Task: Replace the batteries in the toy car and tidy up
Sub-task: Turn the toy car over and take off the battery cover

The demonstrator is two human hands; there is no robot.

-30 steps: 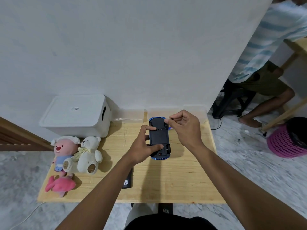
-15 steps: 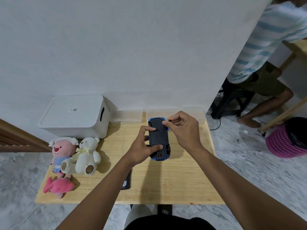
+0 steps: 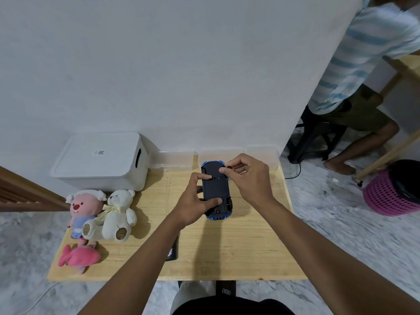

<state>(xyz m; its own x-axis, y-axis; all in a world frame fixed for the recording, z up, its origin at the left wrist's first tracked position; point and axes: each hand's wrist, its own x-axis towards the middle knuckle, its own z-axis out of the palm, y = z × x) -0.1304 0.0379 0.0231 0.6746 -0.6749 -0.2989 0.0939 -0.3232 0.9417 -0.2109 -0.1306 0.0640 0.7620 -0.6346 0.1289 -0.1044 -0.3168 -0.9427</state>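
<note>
At the back middle of the wooden table (image 3: 227, 251), the toy car (image 3: 216, 189) lay upside down, its black underside up and blue edges showing. No writing on it could be read. The left hand (image 3: 193, 205) gripped its side, thumb across the near end and forefinger on the far part. The right hand (image 3: 247, 178) was curled over the far end, thumb and forefinger pinching a small dark piece (image 3: 229, 167), too small to identify. A white box (image 3: 102, 160) carried an unreadable label. Three soft toys (image 3: 102, 214) sat near the left edge, against a plain white wall and marble floor (image 3: 329, 223). Another person (image 3: 363, 64) sat at the right beside a pink basket (image 3: 391, 192).
</note>
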